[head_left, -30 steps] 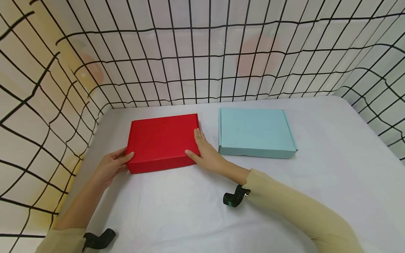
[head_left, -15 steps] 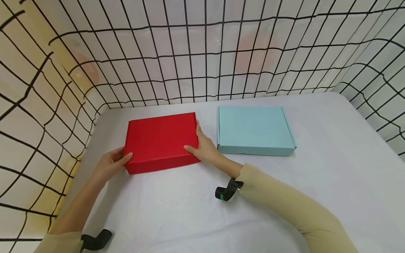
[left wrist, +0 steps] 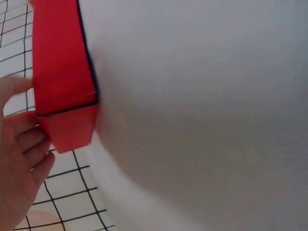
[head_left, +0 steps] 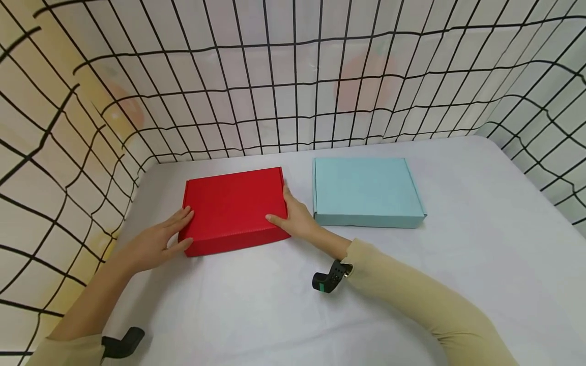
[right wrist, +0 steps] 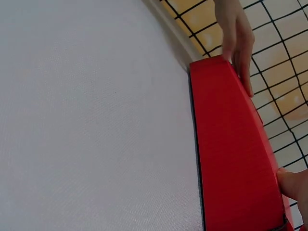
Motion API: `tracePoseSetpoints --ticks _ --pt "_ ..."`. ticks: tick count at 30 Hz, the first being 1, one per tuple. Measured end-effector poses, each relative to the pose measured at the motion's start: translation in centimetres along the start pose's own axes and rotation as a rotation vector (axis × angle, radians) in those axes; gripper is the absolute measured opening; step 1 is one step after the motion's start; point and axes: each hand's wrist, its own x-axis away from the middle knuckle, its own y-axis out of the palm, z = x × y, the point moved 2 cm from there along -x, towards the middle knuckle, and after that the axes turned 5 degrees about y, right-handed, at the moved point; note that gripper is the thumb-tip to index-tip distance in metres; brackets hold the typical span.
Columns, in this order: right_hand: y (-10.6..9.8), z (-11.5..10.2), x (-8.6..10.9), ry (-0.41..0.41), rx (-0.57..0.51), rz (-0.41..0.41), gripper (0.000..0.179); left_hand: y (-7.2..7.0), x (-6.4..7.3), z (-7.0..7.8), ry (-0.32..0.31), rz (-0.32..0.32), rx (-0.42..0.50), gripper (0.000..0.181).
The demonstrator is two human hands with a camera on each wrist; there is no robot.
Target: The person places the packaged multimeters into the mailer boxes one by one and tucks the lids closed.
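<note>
A flat red cardboard box (head_left: 235, 208) lies closed on the white-covered surface, left of centre in the head view. At its left end is my left hand (head_left: 153, 244), the fingers nearly straight along the lid's edge and the thumb by the front corner. In the left wrist view the same hand (left wrist: 19, 159) has its fingertips right at the box's end face. My right hand (head_left: 299, 218) grips the right end, thumb on the lid, fingers down the side and partly hidden. The right wrist view shows the long front side of the red box (right wrist: 231, 139).
A closed light blue cardboard box (head_left: 366, 188) lies just right of the red one. Black wire grid panels (head_left: 293, 91) stand along the back and both sides. White cloth (head_left: 256, 305) covers the surface in front of the boxes.
My left hand has loosened from the red box's corner, its fingers straightening onto the lid's edge. My right fingers have slid from the lid down the right side. The boxes look unmoved.
</note>
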Motion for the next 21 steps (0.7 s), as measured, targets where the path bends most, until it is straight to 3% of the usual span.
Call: tracePoseSetpoints --ticks 5,15,21 --pt "-0.04 0.27 -0.13 0.016 -0.011 -0.003 0.088 -0.33 -0.32 0.4 0.02 0.015 -0.05 0.082" --pt "-0.37 0.49 -0.31 0.002 -0.018 -0.007 0.088 -0.34 -0.97 0.88 0.06 0.053 -0.178 0.083" --pt "-0.07 0.4 -0.41 0.024 -0.013 -0.025 0.089 -0.08 -0.56 0.63 0.065 0.087 -0.188 0.083"
